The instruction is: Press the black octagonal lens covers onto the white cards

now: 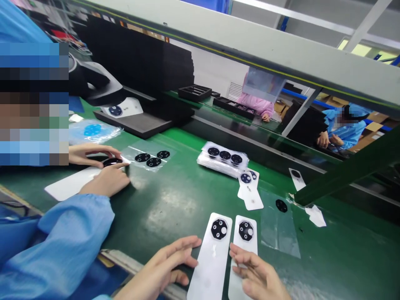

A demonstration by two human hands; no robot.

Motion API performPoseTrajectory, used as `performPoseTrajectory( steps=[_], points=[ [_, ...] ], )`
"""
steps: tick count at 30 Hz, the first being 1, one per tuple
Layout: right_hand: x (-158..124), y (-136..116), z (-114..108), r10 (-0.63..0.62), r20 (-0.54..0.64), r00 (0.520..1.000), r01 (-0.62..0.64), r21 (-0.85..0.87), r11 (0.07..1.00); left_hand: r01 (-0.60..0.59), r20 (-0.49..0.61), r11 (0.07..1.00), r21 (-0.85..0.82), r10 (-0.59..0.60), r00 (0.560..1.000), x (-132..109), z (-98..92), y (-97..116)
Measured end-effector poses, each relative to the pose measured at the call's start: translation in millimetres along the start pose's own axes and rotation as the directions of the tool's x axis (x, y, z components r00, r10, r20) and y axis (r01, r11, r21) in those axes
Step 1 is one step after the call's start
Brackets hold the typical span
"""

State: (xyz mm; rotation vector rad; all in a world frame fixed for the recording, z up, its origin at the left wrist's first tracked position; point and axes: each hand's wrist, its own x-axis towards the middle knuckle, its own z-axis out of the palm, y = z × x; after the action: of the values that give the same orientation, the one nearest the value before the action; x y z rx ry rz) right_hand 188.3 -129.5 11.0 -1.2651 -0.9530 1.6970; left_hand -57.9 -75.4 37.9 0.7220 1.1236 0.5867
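Two white phone back covers lie side by side in front of me, each with a black round camera lens plate near its top. Beside the left edge of the left cover (208, 266) is my left hand (165, 266), fingers spread and holding nothing. Over the right cover (243, 246) rests my right hand (259, 273), its fingers loosely bent and apart, hiding the cover's middle. The index fingertip is by that cover's left edge. A clear plastic sheet (278, 237) with one black lens plate (281, 206) lies to the right.
At left, a co-worker's hands (106, 177) work on another white cover (70, 183). A plastic-wrapped stack (218, 164) of lens plates, small white cards (252, 198) and paper scraps (316, 216) lie on the green bench (168, 212). A green post (343, 166) slants at right.
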Motion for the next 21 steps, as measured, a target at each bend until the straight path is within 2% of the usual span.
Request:
performPoseTrajectory(
  steps=[5,11,17,21],
  points=[
    [4,6,1,0.042,-0.030,0.999,-0.045,-0.102,0.994,0.045,0.038,0.997,-0.068,-0.043,0.998,2,10.3,17],
    [5,6,3,0.057,-0.055,0.997,-0.065,-0.145,0.987,0.065,0.006,0.996,0.065,-0.065,0.998,4,15.8,30],
    [7,1,3,0.085,-0.036,0.996,-0.091,-0.223,0.971,0.081,0.067,0.993,-0.087,-0.075,0.995,8,16.5,33],
    [9,4,1,0.067,-0.002,0.998,-0.065,-0.230,0.971,0.106,0.064,0.990,-0.097,-0.100,0.993,15,12.7,33]
  ],
)
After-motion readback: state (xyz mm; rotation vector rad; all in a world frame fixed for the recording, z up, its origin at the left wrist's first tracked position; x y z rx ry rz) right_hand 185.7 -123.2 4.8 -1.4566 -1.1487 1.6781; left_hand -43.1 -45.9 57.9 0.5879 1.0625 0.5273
